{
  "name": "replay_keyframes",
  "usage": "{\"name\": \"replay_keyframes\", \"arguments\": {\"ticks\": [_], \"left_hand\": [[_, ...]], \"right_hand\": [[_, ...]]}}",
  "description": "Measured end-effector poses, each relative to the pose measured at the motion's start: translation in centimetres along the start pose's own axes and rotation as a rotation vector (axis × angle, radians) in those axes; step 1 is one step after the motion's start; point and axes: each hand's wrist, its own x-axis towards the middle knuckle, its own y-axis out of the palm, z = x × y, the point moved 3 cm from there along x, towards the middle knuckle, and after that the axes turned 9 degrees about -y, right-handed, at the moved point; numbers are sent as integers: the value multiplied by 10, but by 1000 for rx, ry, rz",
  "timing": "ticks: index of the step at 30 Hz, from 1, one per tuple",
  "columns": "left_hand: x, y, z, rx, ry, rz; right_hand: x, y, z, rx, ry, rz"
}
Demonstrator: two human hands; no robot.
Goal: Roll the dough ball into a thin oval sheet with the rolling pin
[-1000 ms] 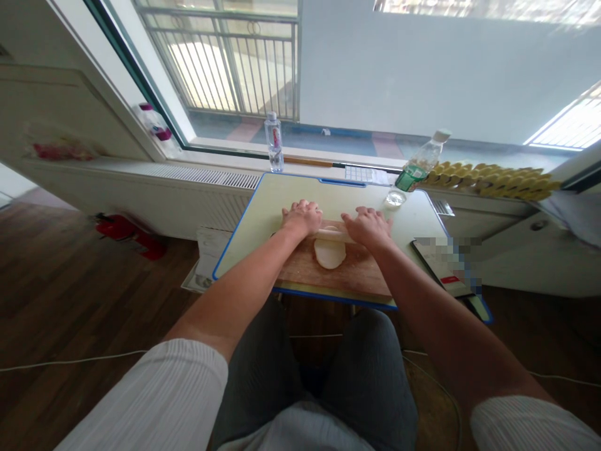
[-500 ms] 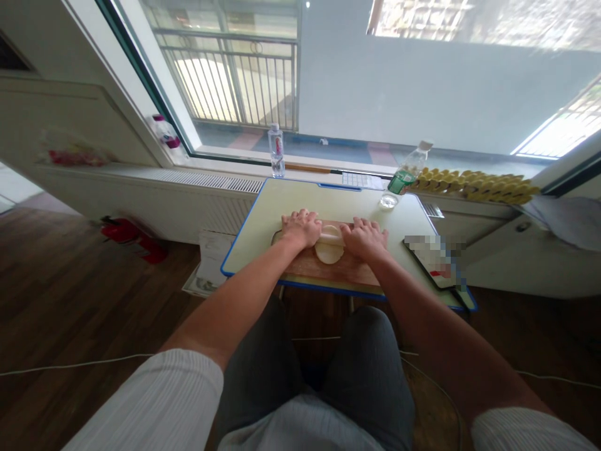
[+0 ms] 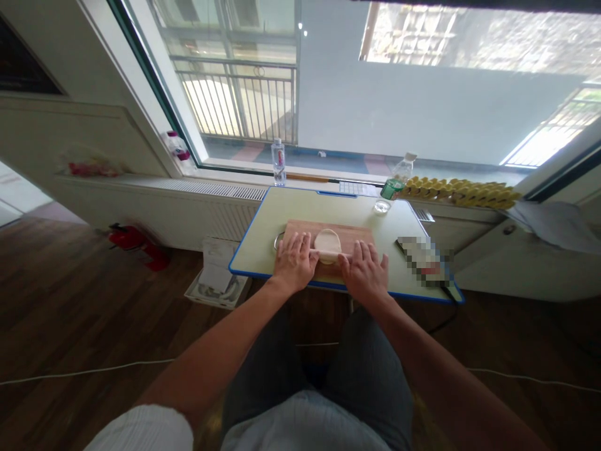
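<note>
Here, a rolling pin crosses dough (roundish).

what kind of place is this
Perhaps a room in an office or school, judging by the red fire extinguisher and large window. The small table holding a cutting board and dough suggests a makeshift workspace, not a proper kitchen.
</note>
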Motion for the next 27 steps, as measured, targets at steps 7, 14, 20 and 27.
{"name": "replay_keyframes", "arguments": {"ticks": [7,14,20,27], "left_hand": [[29,1,-5,8,-15,36],[89,4,-13,1,-25,72],[102,3,-15,25,-27,123],[80,5,-11,21,4,23]], "right_hand": [[29,4,-5,26,17,18],[84,5,-16,50,45,46],[100,8,-21,68,48,88],[74,4,-14,30,20,39]]}}
